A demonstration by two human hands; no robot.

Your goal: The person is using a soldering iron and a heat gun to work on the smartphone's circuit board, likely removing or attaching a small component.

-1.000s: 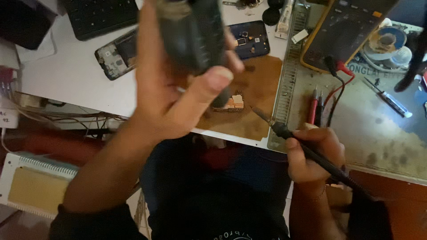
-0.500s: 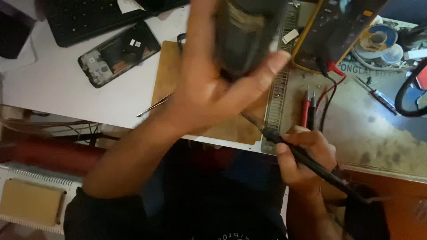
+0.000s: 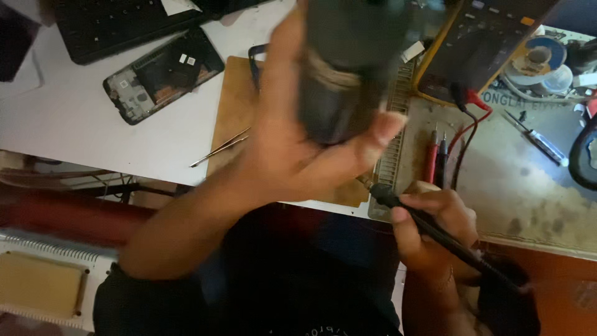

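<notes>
1. Hands at a repair bench: the left hand (image 3: 292, 155) is raised close to the camera, fingers and thumb wrapped tight round a dark, blurred device (image 3: 348, 68), held in the air above the wooden board (image 3: 233, 106).
2. The right hand (image 3: 429, 227) sits low at the bench edge, fingers closed pen-style round a black iron (image 3: 435, 227), its tip pointing up towards the left thumb.
3. Risk, burn: the tip lies just beside the left thumb and just under the device; if it is hot, a small slip of either hand could bring it against skin or casing.
4. Risk, drop: the device is gripped one-handed over the bench; a loosened grip could send it down onto the board or the tweezers (image 3: 221, 148).
5. Risk, snag: the iron's lead trails back over the person's lap and could drag the tip off line.
6. Risk, clutter: the meter's leads lie near the right hand and could be caught by the iron.
7. Count: one device in hand; one iron; one pair of tweezers; one opened phone (image 3: 163, 74) on the white table (image 3: 74, 130); one keyboard (image 3: 130, 22); one yellow meter (image 3: 485, 40); two probes (image 3: 437, 158), red and black; one screwdriver (image 3: 538, 140); one solder reel (image 3: 538, 62).
</notes>
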